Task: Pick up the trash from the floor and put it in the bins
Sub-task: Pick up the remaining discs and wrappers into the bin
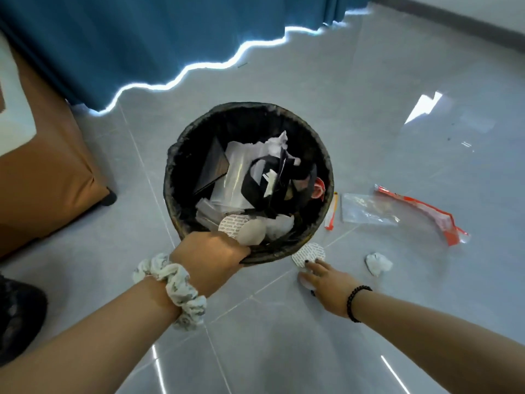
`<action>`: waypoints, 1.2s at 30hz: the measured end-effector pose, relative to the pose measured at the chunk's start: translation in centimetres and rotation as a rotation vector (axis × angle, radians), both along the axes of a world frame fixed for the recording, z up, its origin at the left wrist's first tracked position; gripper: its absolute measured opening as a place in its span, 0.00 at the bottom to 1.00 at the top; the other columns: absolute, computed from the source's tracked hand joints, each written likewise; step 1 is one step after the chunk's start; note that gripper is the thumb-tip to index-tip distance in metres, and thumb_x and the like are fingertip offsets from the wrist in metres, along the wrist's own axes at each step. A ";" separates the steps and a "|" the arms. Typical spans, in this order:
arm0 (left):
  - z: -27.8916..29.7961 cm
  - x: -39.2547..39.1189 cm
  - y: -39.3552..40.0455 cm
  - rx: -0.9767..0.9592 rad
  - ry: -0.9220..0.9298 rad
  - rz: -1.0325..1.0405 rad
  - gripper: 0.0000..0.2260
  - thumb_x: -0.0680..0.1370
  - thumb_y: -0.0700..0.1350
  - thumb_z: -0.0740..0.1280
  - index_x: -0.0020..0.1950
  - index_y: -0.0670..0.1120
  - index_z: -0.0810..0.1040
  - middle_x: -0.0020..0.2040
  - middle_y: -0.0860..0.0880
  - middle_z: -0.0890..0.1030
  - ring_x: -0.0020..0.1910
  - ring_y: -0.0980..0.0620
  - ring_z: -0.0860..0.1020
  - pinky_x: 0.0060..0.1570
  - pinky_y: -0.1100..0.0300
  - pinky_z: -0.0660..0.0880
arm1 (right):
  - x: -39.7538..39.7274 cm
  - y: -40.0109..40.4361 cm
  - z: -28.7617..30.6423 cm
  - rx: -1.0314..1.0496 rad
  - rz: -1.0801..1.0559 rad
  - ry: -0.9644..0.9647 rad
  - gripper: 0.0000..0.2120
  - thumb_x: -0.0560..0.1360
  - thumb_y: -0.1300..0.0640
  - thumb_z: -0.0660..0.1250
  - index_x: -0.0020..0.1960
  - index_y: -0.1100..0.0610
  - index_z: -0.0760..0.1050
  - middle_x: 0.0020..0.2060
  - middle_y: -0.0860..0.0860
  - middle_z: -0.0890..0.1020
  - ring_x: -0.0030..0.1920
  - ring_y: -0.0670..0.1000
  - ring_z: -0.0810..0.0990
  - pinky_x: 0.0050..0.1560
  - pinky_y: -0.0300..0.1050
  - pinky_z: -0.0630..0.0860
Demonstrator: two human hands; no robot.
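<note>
A round black bin (181, 137) with a dark liner stands on the tiled floor, holding paper, plastic and black scraps. My left hand (210, 260), a white scrunchie on its wrist, grips the bin's near rim. My right hand (329, 285) reaches down just right of the bin, its fingertips touching a round white printed disc (308, 253) that lies against the bin's base. A small white scrap shows under that hand. Further right on the floor lie a crumpled white tissue (377, 263), a clear plastic bag (366, 209), a red-and-clear wrapper (420, 214) and a thin orange-white strip (331, 211).
A brown upholstered seat (42, 180) stands at the left, with a blue curtain (142, 38) behind the bin. A dark shoe (17, 314) sits at the lower left. Glossy grey tiles stretch to the wall at the upper right.
</note>
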State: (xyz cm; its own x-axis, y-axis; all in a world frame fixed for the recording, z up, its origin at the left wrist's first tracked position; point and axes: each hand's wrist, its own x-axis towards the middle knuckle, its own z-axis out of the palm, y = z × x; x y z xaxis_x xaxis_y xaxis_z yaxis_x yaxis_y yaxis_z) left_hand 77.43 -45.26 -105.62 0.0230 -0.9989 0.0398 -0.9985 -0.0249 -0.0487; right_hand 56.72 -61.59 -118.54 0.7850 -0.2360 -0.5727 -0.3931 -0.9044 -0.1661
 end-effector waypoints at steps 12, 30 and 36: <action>3.0 -6.0 5.6 0.060 -0.042 0.065 0.05 0.64 0.49 0.73 0.32 0.50 0.80 0.20 0.50 0.73 0.16 0.49 0.71 0.15 0.64 0.66 | -6.5 3.3 2.6 0.124 -0.430 -0.209 0.25 0.78 0.65 0.56 0.72 0.49 0.64 0.68 0.49 0.71 0.63 0.50 0.75 0.61 0.43 0.72; 7.3 -13.2 8.1 -0.320 0.412 0.601 0.19 0.73 0.54 0.66 0.63 0.56 0.70 0.59 0.61 0.71 0.63 0.59 0.68 0.61 0.66 0.66 | -5.9 7.3 20.4 1.167 -1.239 -0.867 0.07 0.75 0.66 0.66 0.52 0.64 0.79 0.47 0.60 0.83 0.43 0.57 0.84 0.38 0.56 0.82; 8.4 -13.9 6.5 -0.414 1.189 0.763 0.08 0.71 0.48 0.72 0.48 0.55 0.77 0.42 0.58 0.82 0.43 0.62 0.79 0.43 0.70 0.75 | -2.6 8.9 22.2 1.319 -1.178 -0.827 0.13 0.66 0.63 0.71 0.50 0.65 0.79 0.42 0.60 0.84 0.40 0.57 0.84 0.34 0.52 0.83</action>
